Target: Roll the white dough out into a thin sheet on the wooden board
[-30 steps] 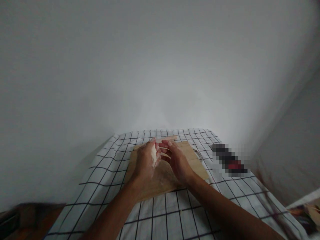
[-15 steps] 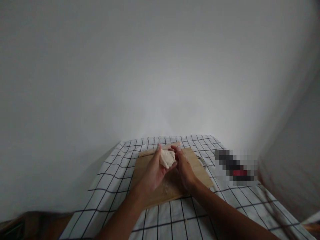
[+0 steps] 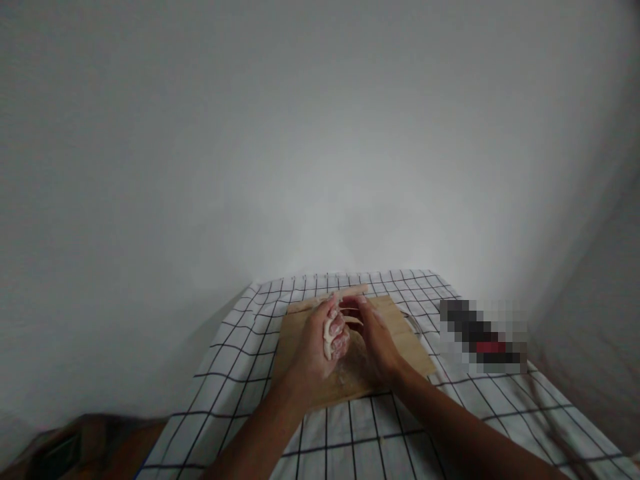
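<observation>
My left hand [image 3: 313, 350] is curled around a piece of pale dough [image 3: 327, 339]. Only a cream edge of the dough shows beside my bent, flour-dusted fingers; the rest of it is hidden in the grip. Facing it from the right is my right hand [image 3: 377, 337], its fingers curved and apart, with the tips reaching toward the left hand. Whether those tips touch the dough cannot be made out. Both hands are above a wooden board [image 3: 407, 347] with flour traces on its surface.
A wooden rolling pin [image 3: 356, 291] lies along the board's far edge. The rim of a round object [image 3: 414, 323] shows past the board's right side. A blurred-out dark and red item [image 3: 483, 337] rests on the checked tablecloth [image 3: 240, 360]. A wall [image 3: 320, 167] stands behind.
The dough, earlier showing as a rounded pale cup in my left hand, is now mostly covered by my curled left fingers. My right hand has moved slightly off it. The view has shifted a little.
</observation>
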The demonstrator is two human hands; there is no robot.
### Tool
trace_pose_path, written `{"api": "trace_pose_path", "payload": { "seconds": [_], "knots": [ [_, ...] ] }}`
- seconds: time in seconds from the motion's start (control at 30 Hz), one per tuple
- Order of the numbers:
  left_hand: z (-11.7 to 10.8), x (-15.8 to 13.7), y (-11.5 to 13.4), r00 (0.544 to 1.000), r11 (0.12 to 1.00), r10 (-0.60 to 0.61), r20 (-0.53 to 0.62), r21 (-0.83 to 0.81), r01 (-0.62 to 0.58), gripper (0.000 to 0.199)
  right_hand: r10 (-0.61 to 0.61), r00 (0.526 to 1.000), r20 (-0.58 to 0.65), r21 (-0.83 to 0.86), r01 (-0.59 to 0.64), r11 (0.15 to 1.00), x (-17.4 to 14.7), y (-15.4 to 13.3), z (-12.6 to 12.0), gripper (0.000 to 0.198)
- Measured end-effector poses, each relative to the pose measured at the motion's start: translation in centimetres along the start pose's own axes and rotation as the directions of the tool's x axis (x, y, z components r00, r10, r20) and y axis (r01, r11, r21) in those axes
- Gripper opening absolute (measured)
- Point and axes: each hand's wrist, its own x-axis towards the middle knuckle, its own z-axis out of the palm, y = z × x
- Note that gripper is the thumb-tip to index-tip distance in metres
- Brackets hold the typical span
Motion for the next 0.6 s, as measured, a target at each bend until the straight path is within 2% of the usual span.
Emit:
{"api": "trace_pose_path", "payload": {
  "seconds": [0.07,0.17,0.27,0.37,0.47,0.53,0.6],
  "knots": [
    [0.0,-0.1,-0.1,0.999,1.0,0.01,-0.036,-0.018,-0.011,0.044,-0.013,1.0,0.012,-0.033,0.014,0.999,-0.3,-0.3,0.3,0.046],
    [-0.3,0.3,-0.2,0.996,0.999,0.045,-0.074,-0.023,-0.047,0.042,-0.058,0.998,0.006,-0.058,0.058,0.997,-0.5,-0.8,0.4,0.044],
    [-0.4,1.0,-0.3,0.995,0.994,0.093,0.022,-0.055,-0.092,0.039,-0.1,0.994,-0.053,-0.105,0.094,0.99,-0.2,-1.0,0.0,0.042],
    [-0.2,1.2,-1.1,0.979,0.984,0.177,0.1,0.013,-0.179,0.038,-0.105,0.982,-0.155,-0.077,0.094,0.993,0.5,-0.7,-0.5,0.042],
    [0.2,0.8,-2.7,0.956,0.947,0.292,-0.009,0.142,-0.288,0.029,-0.039,0.974,-0.223,0.066,0.055,0.996,1.0,-0.2,-0.7,0.045],
    [0.5,0.5,-3.8,0.93,0.926,0.35,-0.107,0.191,-0.327,0.023,0.008,0.975,-0.222,0.123,0.02,0.992,1.0,-0.2,-0.4,0.048],
    [0.7,0.3,-4.7,0.908,0.911,0.39,-0.155,0.211,-0.355,0.018,0.025,0.979,-0.203,0.132,0.002,0.991,0.7,-0.4,0.1,0.05]
  ]
}}
